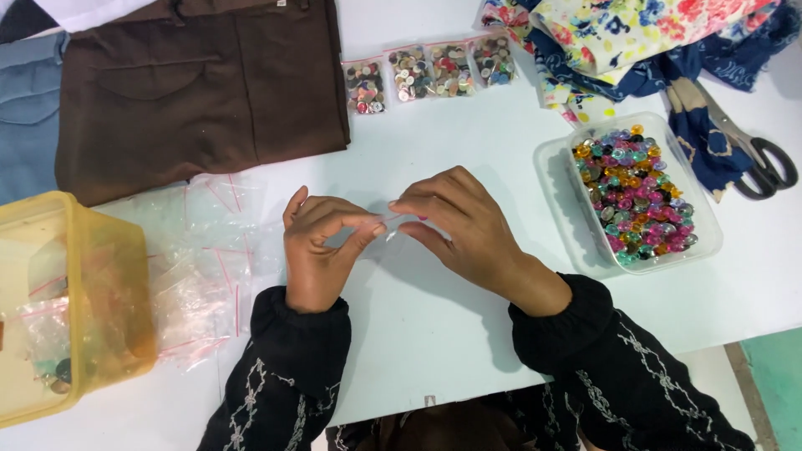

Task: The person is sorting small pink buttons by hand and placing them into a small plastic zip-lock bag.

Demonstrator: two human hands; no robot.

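Note:
My left hand (319,248) and my right hand (464,227) meet above the white table (434,326), fingertips pinched together on a small clear zip bag (393,225) held between them. The bag is nearly see-through, and I cannot tell whether anything is inside it. To the right of my right hand stands a clear plastic tub (561,194) full of colourful buttons (635,188). A loose pile of empty clear zip bags (205,267) lies left of my left hand. Both arms wear black embroidered sleeves.
Several small bags filled with buttons (430,73) lie in a row at the back. A brown garment (196,83) and blue fabric (25,117) lie back left, a yellow container (71,301) at the left edge, floral fabrics (635,33) and scissors (756,154) back right.

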